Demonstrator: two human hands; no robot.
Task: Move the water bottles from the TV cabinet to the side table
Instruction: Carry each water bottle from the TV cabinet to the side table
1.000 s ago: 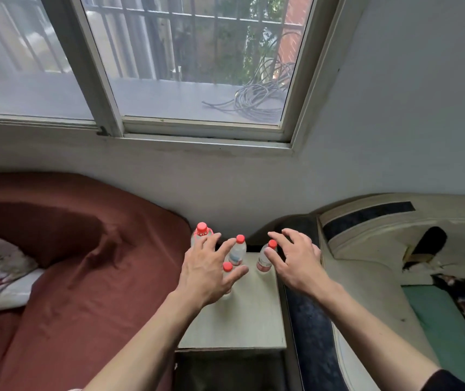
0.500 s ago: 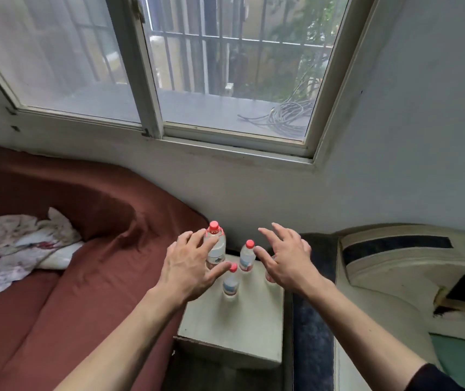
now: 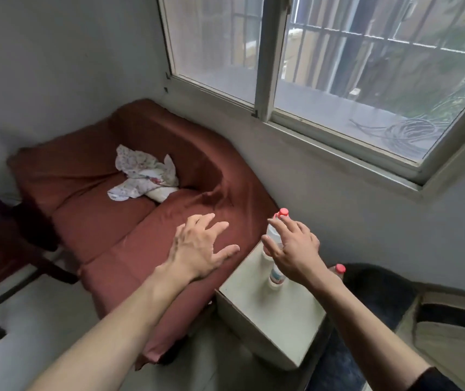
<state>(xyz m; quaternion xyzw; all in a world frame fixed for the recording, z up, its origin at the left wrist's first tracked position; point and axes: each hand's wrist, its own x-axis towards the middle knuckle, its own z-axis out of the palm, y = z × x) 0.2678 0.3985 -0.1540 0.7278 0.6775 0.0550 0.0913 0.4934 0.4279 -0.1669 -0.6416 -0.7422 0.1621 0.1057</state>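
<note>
Small clear water bottles with red caps stand on the pale side table (image 3: 279, 314) under the window. One tall bottle (image 3: 273, 235) rises behind my right hand, its red cap showing above my fingers. Another bottle (image 3: 277, 275) shows below my palm, and a third red-capped bottle (image 3: 338, 270) peeks out past my right wrist. My right hand (image 3: 296, 251) hovers over the bottles with fingers spread, holding nothing. My left hand (image 3: 200, 246) is spread open above the red sofa, left of the table, empty.
A dark red sofa (image 3: 107, 221) fills the left, with a crumpled white floral cloth (image 3: 144, 179) on its seat. A barred window (image 3: 338, 66) runs along the wall above. A dark and cream sofa arm (image 3: 437, 320) lies right of the table. Dark chair legs (image 3: 5, 263) stand at far left.
The view has swung left and both hands have drawn back from the bottles. My left hand now hovers over the sofa instead of the table; my right hand stays above the bottles.
</note>
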